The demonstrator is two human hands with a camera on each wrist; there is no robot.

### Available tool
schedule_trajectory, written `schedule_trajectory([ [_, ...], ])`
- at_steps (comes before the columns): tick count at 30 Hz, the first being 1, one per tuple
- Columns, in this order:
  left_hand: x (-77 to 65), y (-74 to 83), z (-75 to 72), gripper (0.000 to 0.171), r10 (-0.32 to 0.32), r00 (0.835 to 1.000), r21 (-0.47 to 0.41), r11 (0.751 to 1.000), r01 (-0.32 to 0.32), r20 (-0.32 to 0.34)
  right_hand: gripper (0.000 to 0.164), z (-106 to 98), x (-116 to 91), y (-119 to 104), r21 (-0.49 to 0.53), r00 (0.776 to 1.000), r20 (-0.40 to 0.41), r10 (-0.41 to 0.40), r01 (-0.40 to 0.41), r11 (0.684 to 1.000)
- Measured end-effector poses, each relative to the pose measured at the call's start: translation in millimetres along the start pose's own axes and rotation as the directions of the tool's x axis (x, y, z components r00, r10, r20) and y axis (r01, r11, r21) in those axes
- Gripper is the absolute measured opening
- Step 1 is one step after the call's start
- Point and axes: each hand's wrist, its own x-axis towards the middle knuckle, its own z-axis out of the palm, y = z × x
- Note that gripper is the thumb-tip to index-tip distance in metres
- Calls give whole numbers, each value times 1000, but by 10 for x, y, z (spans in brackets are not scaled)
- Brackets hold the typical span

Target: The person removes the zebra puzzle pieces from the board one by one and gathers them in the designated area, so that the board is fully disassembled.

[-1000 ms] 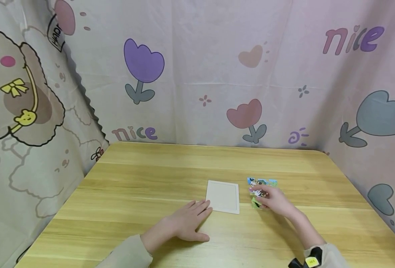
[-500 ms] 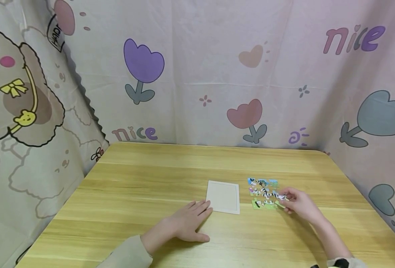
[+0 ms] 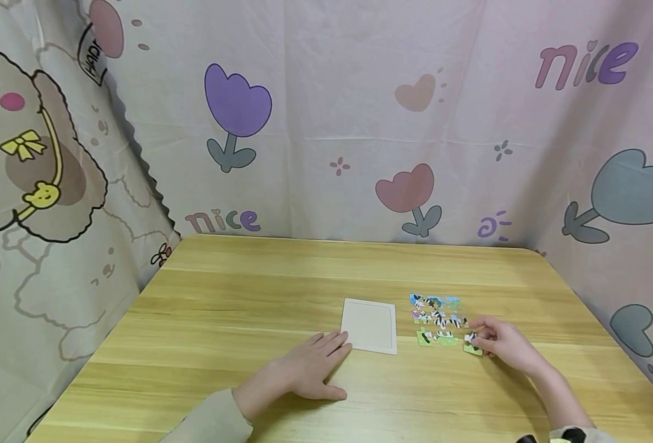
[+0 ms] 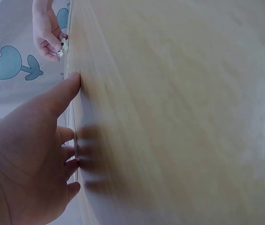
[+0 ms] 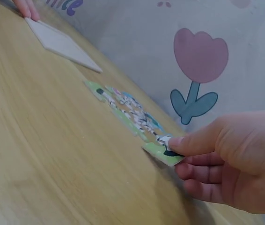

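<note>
In the head view my right hand [image 3: 506, 346] pinches a puzzle piece [image 3: 472, 349], green with black and white print, between thumb and fingers. The right wrist view shows the thumb on top of this piece [image 5: 160, 154], tilted over the wood. Left of it lie several other puzzle pieces [image 3: 427, 337] in loose rows, printed blue, green and zebra-striped. Further left is a flat cream puzzle frame [image 3: 367, 326] with a thin inner outline. My left hand [image 3: 316, 367] lies with fingers extended, its fingertips touching the frame's lower left corner.
A light wooden table [image 3: 237, 295] carries everything. Behind it and along both sides hangs a pale curtain [image 3: 315, 92] printed with tulips, hearts and words. Table surface stretches to the left of the frame and in front of the pieces.
My right hand has moved right from over the pieces to their right side, and now draws a green corner piece slightly apart and nearer. The left hand and frame stay put.
</note>
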Motion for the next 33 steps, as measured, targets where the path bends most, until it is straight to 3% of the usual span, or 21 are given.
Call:
schedule_trajectory([
  [4,-6,0,0,83,3,1000,4,1000,-3,2,31,26,28,31,-41,998,-46,51,-52,998],
  [12,-25,12,-37,82,2,1000,2,1000,-2,3,17,78,96,46,-177,995,-102,4,-22,984],
  [33,-15,5,17,83,16,1000,-12,1000,-16,2,19,86,117,78,-226,990,-133,39,-69,972],
])
